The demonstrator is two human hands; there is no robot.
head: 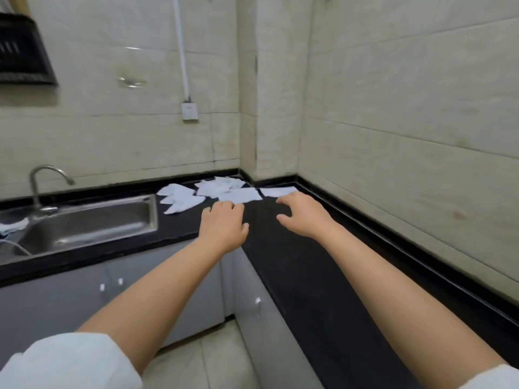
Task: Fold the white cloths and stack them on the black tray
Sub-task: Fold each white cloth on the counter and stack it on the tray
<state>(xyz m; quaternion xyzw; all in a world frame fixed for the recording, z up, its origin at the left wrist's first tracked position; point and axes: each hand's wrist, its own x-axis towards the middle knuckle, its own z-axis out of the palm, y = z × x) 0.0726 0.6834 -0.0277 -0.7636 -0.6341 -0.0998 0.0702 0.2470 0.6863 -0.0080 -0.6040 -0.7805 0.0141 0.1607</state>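
Several white cloths lie crumpled and flat in the far corner of the black countertop (295,270): a loose pair (179,199) at the left, a heap (217,186) in the middle, a flat one (240,195) in front, and another flat one (278,191) at the right. My left hand (223,224) hovers just short of the flat cloth with its fingers loosely curled, holding nothing. My right hand (304,216) is stretched out beside it, fingers spread and bent down over the counter, near the right cloth. I cannot make out a black tray against the dark counter.
A steel sink (92,223) with a curved tap (42,178) sits at the left. Grey cabinet doors (70,299) run below the counter. Tiled walls close the corner, with a white socket (189,110) and a dark range hood (22,51) at upper left.
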